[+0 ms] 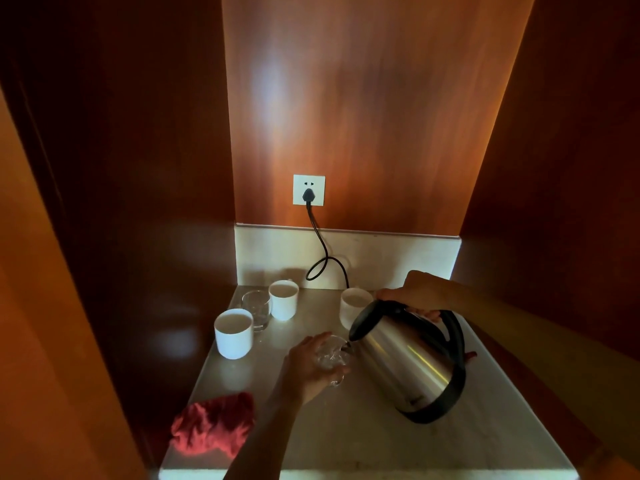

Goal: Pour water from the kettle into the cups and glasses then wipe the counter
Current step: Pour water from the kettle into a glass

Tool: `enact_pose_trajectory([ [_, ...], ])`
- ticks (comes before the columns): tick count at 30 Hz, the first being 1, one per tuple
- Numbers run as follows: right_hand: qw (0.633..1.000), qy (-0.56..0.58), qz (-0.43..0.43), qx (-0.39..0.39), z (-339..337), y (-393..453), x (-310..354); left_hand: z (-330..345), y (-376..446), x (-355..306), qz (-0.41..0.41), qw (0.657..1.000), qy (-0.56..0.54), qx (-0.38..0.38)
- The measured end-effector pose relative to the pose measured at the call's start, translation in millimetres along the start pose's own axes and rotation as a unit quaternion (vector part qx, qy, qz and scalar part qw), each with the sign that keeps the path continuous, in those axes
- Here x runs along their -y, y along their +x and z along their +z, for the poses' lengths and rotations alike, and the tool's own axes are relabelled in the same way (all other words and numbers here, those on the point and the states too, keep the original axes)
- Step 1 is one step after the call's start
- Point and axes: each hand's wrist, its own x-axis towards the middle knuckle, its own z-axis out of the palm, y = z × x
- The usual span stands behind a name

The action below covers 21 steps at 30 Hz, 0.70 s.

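While the steel kettle is being tipped by the right hand, fingers curled round its black handle, a clear glass is being gripped by the left hand under the spout, likely steadying it; 3 white cups are standing on the counter.

This looks like a hotel room's drinks nook: a narrow stone counter recessed between glossy wood panels. A wall socket at 12 o'clock carries a black plug. White cups, a glass at 10 o'clock, and a steel kettle at 3 o'clock suit guest tea service.
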Motion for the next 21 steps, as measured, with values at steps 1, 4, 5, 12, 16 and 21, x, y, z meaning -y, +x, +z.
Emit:
enact_pose_trajectory([
  [1, 1.000, -0.005, 0.000, 0.000, 0, 0, 0, 0, 1, 1, -0.003, 1.000, -0.001, -0.001],
  [4, 1.000, -0.017, -0.001, 0.004, -1, 0, 2, 0, 2, 2, -0.010, 1.000, 0.001, 0.004],
  [5, 1.000, -0.021, -0.002, 0.003, -2, 0, 3, 1, 3, 4, -0.011, 1.000, -0.002, 0.003],
  [12, 0.999, -0.037, 0.004, 0.002, -3, -2, 10, 2, 4, 5, -0.017, 1.000, 0.006, -0.001],
  [16, 0.999, -0.037, 0.001, 0.007, -4, -4, 12, 1, 4, 6, -0.018, 1.000, 0.007, 0.001],
  [21, 0.999, -0.045, -0.004, 0.000, -4, -7, 13, 4, 6, 11, -0.026, 1.000, -0.008, 0.000],
])
